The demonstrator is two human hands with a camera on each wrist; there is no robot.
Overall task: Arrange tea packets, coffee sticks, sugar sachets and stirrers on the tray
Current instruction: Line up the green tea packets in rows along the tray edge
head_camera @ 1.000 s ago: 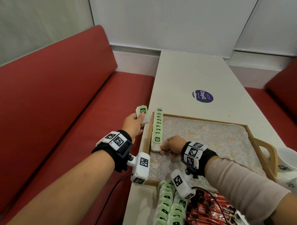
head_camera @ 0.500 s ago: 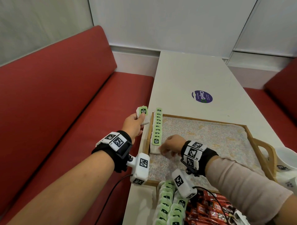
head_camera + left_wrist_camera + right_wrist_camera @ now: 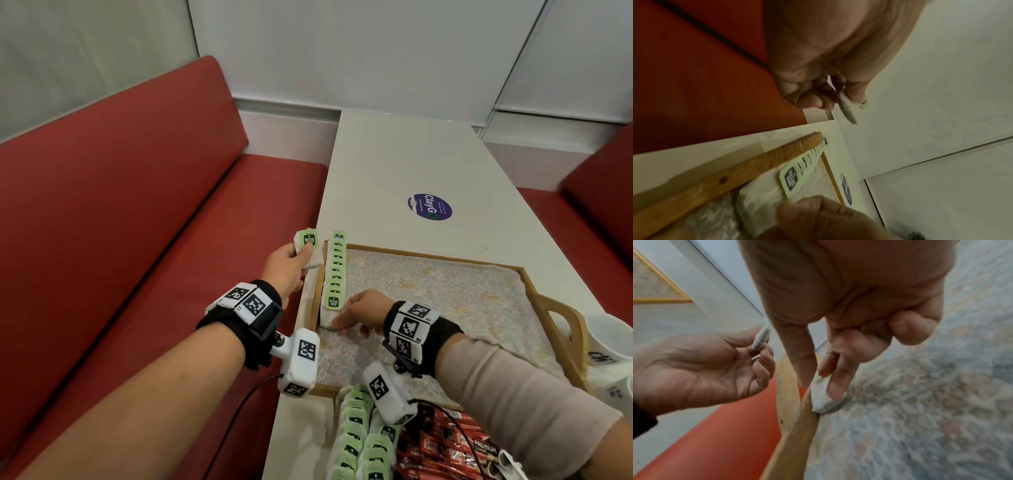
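Observation:
A row of green-tagged tea packets [image 3: 334, 270] leans along the left wall of the wooden tray [image 3: 436, 256]. My right hand [image 3: 337, 322] is inside the tray at the near end of that row. Its thumb and fingers pinch the nearest tea packet [image 3: 821, 396] against the tray wall. Just outside the tray's left rim, my left hand [image 3: 298, 255] is raised and grips a small stack of tea packets [image 3: 308, 247] between thumb and fingers. The left wrist view shows that stack [image 3: 846, 108] edge-on above the tray rim [image 3: 748, 164].
A floral cloth [image 3: 445, 308] lines the tray. A loose pile of tea packets [image 3: 356, 442] and red coffee sticks [image 3: 448, 448] lies on the table before the tray. A white mug [image 3: 609, 342] stands at the right. A red bench [image 3: 137, 240] runs along the left.
My right hand has slid a little nearer along the row, from a fist on the row to fingers pinching the end packet. The left hand has hardly moved.

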